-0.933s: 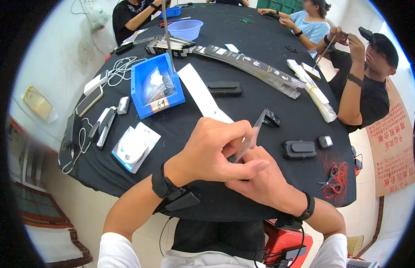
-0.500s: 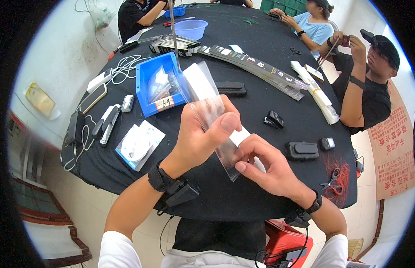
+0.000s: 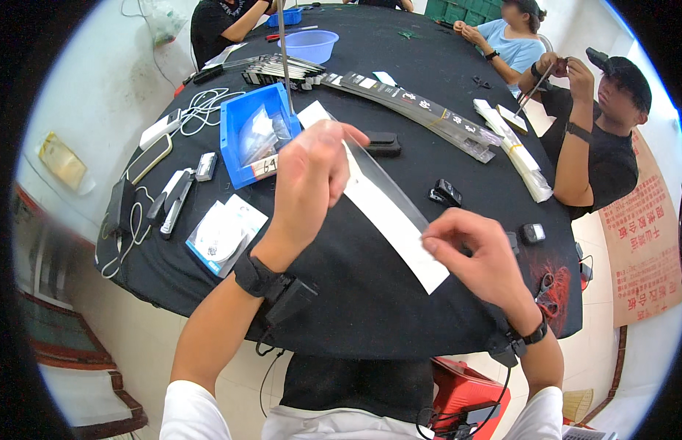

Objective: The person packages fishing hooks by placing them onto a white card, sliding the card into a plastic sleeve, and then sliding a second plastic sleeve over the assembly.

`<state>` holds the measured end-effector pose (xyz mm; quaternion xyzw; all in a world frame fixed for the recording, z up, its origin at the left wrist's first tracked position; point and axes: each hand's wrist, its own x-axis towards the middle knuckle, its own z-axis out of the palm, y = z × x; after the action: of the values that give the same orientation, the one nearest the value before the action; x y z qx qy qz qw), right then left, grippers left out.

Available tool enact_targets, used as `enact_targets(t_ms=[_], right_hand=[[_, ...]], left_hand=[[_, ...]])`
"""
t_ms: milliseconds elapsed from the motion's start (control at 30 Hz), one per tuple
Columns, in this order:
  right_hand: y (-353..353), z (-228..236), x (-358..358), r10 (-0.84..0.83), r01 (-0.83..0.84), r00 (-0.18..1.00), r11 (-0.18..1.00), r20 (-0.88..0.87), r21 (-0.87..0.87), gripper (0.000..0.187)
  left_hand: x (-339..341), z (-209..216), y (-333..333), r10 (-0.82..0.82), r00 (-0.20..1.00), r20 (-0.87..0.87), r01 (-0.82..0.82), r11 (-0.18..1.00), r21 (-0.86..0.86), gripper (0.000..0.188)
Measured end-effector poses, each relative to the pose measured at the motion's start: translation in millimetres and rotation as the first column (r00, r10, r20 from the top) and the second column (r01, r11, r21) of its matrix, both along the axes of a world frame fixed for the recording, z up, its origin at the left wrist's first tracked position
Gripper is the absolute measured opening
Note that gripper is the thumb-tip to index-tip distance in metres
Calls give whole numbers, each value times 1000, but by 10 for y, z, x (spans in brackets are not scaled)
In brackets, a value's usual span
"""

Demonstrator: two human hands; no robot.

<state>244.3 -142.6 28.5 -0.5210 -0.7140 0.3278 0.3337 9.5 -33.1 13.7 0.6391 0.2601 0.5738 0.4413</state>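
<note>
Since the earlier frames the two hands have drawn apart, and the long clear plastic sleeve with its white card insert point(image 3: 389, 209) is now stretched out between them instead of bunched under the fingers. The left hand point(image 3: 308, 180) has its grip pinched on the far upper end of the sleeve, near the blue parts bin point(image 3: 235, 143); the right hand point(image 3: 477, 257) pinches the near lower end, thumb against forefinger. The sleeve's long axis runs diagonally, from upper left down to lower right, held above the black round surface point(image 3: 356, 308) rather than lying on it. Each hand is at its own end, neither nearer the middle. Below the sleeve the surface is bare cloth; a small black clip point(image 3: 447, 194) sits just beyond it to the right, and white-and-blue packets point(image 3: 224, 235) lie well apart to the left.
</note>
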Motion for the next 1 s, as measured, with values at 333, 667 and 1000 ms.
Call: enact_targets(t_ms=[333, 667, 1000], right_hand=[[-664, -277, -313, -267, -131, 567, 905, 779, 406, 13], [-556, -225, -457, -297, -72, 444, 928, 845, 364, 14], [-392, 8, -277, -580, 111, 622, 731, 526, 673, 10]], left_hand=[[-44, -137, 287, 410, 910, -58, -406, 911, 74, 45], [5, -209, 277, 329, 901, -284, -311, 944, 108, 42], [25, -147, 221, 125, 942, -310, -157, 984, -81, 57]])
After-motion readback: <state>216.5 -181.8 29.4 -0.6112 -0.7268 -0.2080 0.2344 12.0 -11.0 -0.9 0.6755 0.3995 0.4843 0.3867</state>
